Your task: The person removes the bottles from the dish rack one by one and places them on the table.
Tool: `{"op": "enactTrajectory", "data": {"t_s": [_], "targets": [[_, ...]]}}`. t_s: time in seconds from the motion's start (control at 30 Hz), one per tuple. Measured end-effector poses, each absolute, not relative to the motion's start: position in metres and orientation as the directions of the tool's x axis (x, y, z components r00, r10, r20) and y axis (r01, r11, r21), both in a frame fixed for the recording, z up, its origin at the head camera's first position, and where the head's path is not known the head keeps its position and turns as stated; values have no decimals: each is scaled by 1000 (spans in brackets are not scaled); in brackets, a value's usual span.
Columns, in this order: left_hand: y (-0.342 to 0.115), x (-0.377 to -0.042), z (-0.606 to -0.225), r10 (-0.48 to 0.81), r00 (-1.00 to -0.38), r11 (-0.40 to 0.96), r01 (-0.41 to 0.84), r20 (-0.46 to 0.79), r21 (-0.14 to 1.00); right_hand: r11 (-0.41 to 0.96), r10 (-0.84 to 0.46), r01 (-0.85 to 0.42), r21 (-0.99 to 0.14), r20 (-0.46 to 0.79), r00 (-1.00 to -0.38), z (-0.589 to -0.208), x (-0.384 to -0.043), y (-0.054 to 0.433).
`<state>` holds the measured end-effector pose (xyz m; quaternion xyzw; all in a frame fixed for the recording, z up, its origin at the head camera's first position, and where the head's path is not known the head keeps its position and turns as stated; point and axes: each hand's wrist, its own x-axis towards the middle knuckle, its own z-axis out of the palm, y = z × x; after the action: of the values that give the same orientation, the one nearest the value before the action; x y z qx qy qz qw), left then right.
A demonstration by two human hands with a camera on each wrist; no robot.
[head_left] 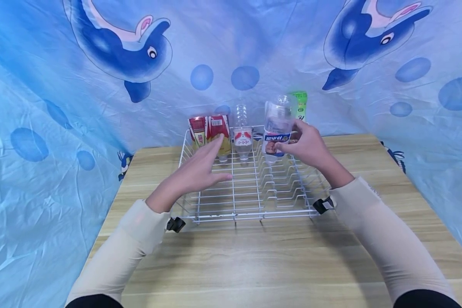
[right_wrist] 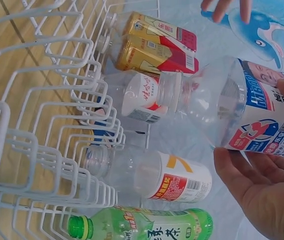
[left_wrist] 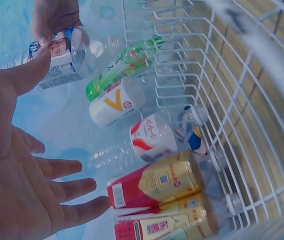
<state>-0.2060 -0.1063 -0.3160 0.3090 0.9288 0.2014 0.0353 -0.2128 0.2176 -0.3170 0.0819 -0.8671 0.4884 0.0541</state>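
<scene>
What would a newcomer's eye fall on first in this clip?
Probably the two blue dolphins on the backdrop. Next, the right hand gripping a clear blue-labelled bottle, neck down, toward the back right of the white wire dish rack. Upturned bottles stand along its back.

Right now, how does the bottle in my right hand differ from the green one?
The held bottle is clear with a blue-and-white label; the green bottle is tinted green.
The held bottle is gripped by your right hand; the green bottle sits in the white rack.
The held bottle shows a clear neck; the green bottle wears a green cap.
Both point neck-down.
</scene>
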Motion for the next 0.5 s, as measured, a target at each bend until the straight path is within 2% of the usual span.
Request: {"op": "enactTrajectory", "data": {"t_s": [0.5], "targets": [[-65, -228, -306, 619, -785, 672, 543, 19, 505, 366, -132, -221, -904, 185, -974, -324, -208, 212]]}}
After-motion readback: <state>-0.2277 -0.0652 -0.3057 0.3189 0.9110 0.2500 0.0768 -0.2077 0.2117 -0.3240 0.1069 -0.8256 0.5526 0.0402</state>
